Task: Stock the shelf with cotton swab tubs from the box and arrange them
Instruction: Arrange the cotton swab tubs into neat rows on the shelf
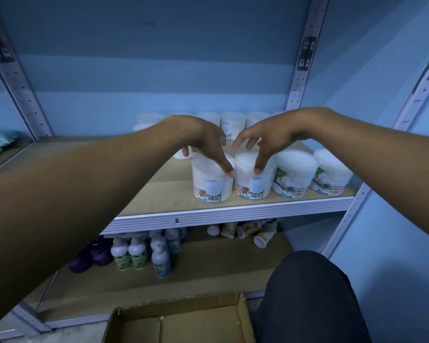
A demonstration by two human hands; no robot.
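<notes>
You face a metal shelf unit (223, 214) against a blue wall, its wooden middle board at chest height. Below it, the lower board (208, 273) carries upright white-capped bottles (134, 253) on the left and a few toppled ones (255, 231) at the back right. At the bottom edge sits the cardboard box (181, 320), open, with only bare flaps showing inside. Your dark-clothed knee (307, 293) rises just right of it.

On the middle board, four cotton swab tubs stand in a front row, touching side by side, with more tubs (233, 123) lined up along the back. Your left hand (206, 142) arches over the leftmost front tub (209, 181), fingers spread and curled down around its lid, thumb tip pressing its right rim. Your right hand (265, 139) claws over the second tub (254, 179), thumb on the lid's front; the other fingertips hover above, so how firm the hold is you cannot tell. The two tubs on the right (295, 177) stand untouched.
</notes>
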